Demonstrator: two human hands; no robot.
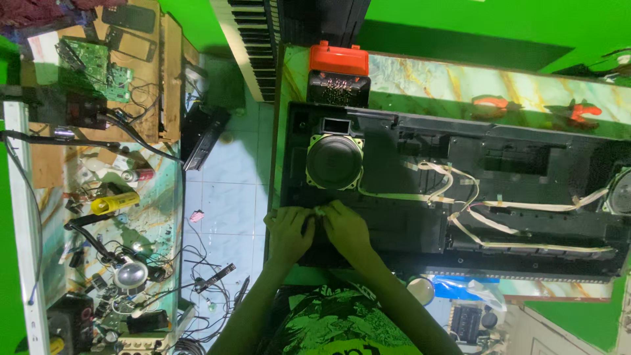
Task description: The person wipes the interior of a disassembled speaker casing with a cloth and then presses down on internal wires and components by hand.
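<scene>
At near edge of opened black keyboard chassis [460, 190]: left hand [288, 231] and right hand [346, 227] side by side, fingertips meeting over a small pale part [318, 211], too small to identify; both hands curled and pinching at that spot, exact grip not discernible. Just beyond the hands, inside the chassis: round black speaker [334, 161] in a square frame. To the right of the speaker: pale flat ribbon cables [460, 197] routed across the chassis interior toward a second speaker [618, 194] at the far right end. Under the chassis: marbled green worktop [434, 82]. On the worktop behind the speaker: black box with orange lid [338, 69]; further right, orange-handled pliers [582, 112]. Above that, against the green wall: piano keyboard [253, 39]. Left of the person, across a tiled floor [227, 197]: second worktop [161, 190] carrying a green circuit board [92, 66], a yellow tool [115, 202], and loose wires [125, 263].
</scene>
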